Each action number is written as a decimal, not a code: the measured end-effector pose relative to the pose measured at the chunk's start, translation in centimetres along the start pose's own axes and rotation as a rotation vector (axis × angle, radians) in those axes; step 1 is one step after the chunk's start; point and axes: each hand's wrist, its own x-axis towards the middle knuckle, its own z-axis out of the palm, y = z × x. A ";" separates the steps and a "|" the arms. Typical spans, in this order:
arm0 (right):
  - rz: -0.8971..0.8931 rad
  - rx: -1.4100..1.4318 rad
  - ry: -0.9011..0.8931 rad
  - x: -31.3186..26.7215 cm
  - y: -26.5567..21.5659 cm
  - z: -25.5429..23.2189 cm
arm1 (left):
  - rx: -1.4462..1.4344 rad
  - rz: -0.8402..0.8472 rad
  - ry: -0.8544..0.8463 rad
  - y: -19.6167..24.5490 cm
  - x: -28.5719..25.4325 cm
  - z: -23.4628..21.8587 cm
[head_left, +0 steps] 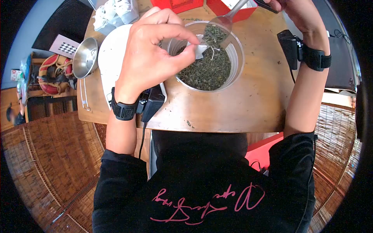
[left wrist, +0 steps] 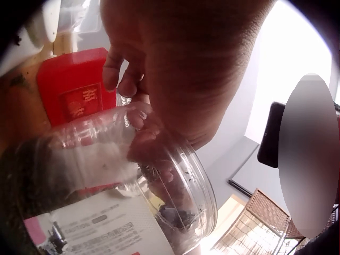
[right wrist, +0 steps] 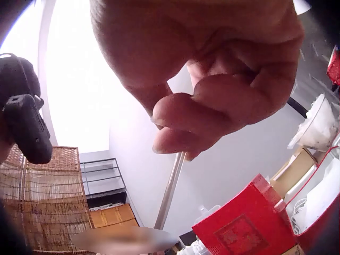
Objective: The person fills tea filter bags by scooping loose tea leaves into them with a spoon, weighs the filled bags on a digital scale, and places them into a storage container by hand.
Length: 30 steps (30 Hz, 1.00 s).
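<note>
A clear round tub (head_left: 237, 62) of dried green leaves (head_left: 206, 73) stands on the wooden table. Over its left part the left hand (head_left: 157, 50) pinches a small white bag (head_left: 201, 50) between thumb and index finger; a white string hangs beside it. In the left wrist view the left hand (left wrist: 186, 69) is behind the tub's clear wall (left wrist: 204, 186). At the upper right the right hand (head_left: 301, 13) grips the handle of a spoon (head_left: 233, 11), whose bowl holds leaves beside the bag. The right wrist view has the right hand's (right wrist: 212, 95) fingers curled round the handle (right wrist: 171, 191).
Behind the tub are red boxes (head_left: 243, 12). At the back left a clear container (head_left: 130, 16) holds white bags. A metal bowl (head_left: 86, 58) is at the table's left edge, near a white surface (head_left: 110, 58) under the left forearm. Leaf bits lie on the table (head_left: 225, 112).
</note>
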 end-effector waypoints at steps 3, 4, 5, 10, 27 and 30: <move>-0.039 -0.065 0.028 -0.2 -0.4 0.7 | -0.013 0.010 -0.009 -0.2 -0.3 0.1; -0.012 -0.121 0.015 -0.3 -1.0 1.1 | -0.007 0.007 -0.009 -0.2 -0.3 0.1; 0.025 -0.205 0.053 -0.4 -1.8 1.9 | -0.001 0.008 -0.005 -0.2 -0.2 0.1; -0.164 -0.404 0.092 -2.0 -3.3 3.7 | -0.019 -0.005 -0.006 0.0 -0.1 0.0; -0.379 -0.403 0.121 -3.7 -4.5 4.5 | -0.028 -0.016 0.035 0.0 0.0 0.3; -0.380 -0.417 0.096 -3.9 -4.6 4.8 | -0.013 0.000 0.048 0.0 -0.1 0.3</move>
